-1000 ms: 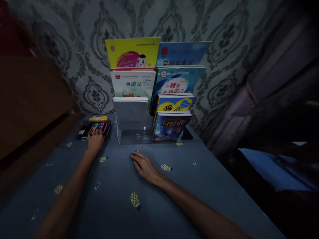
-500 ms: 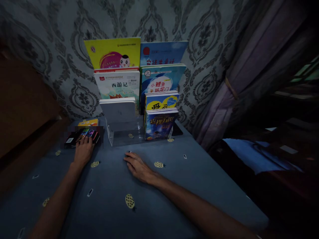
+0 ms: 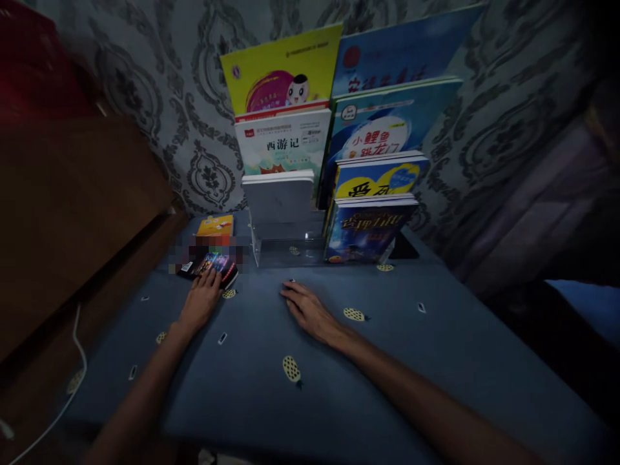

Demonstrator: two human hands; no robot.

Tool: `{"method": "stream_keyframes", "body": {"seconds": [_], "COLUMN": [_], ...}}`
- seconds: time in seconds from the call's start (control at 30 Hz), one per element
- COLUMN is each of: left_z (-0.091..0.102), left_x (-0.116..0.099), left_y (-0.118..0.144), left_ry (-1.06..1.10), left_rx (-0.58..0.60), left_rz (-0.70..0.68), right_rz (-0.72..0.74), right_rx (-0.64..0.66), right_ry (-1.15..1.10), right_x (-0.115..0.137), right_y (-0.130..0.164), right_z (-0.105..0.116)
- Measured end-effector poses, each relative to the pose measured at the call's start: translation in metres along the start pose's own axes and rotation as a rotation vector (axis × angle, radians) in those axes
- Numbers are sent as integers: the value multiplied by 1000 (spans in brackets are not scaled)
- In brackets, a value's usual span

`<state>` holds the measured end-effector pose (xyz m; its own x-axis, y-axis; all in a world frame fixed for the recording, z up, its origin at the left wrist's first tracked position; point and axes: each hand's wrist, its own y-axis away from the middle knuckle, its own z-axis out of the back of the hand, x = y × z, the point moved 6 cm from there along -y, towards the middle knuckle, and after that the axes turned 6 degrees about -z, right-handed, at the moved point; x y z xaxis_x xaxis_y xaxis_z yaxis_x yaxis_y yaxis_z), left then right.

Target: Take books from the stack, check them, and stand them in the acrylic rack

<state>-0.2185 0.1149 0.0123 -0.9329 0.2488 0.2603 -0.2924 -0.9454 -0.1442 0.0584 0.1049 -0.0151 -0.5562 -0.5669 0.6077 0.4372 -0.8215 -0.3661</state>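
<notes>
My left hand [image 3: 202,298] has its fingers over the near edge of a black book [image 3: 213,265] with a colourful cover; the thumb is hidden. Behind that book lies an orange-yellow book [image 3: 216,225], and a blurred patch covers part of the area between them. My right hand [image 3: 310,311] rests on the blue tablecloth with its fingers stretched out, holding nothing. Ahead of it stands a clear stepped book rack [image 3: 290,253]. Its left column holds a white book [image 3: 285,143] in front of a yellow one [image 3: 285,68]. A dark blue book [image 3: 365,229] stands at the front right.
A dark flat object [image 3: 405,247] lies behind the rack's right end. Brown wooden furniture [image 3: 72,213] borders the table on the left, with a white cable [image 3: 80,352] hanging by it. Patterned wallpaper is behind, and a curtain [image 3: 533,194] hangs on the right.
My view has turned left, so things appear further right. The black book has slid toward me under my left hand, uncovering more of what lies behind it. My right hand stays on the cloth.
</notes>
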Motion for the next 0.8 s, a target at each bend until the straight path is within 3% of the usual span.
{"method": "stream_keyframes", "body": {"seconds": [0.17,0.3,0.53,0.67,0.8], "left_z": [-6,-7,9,32,55], "left_x": [-7,-21,-89,-127,-141], "left_y": [38,72,134,142,124], "left_ry": [25,33,88,197,346], "left_rx": [-15,-100,-174,-107,-23], "left_rz": [-74,-158,-387,-564,-759], "right_rz": [-6,2,81,192,285], "right_rx": [8,29,43,81,211], "right_ry": [-3,-25,-74,-73,-33], "right_x": [-4,-1,23,51,87], "right_y": [-1,-2,1,8,12], "right_z": [-2,-1,10,11,-2]}}
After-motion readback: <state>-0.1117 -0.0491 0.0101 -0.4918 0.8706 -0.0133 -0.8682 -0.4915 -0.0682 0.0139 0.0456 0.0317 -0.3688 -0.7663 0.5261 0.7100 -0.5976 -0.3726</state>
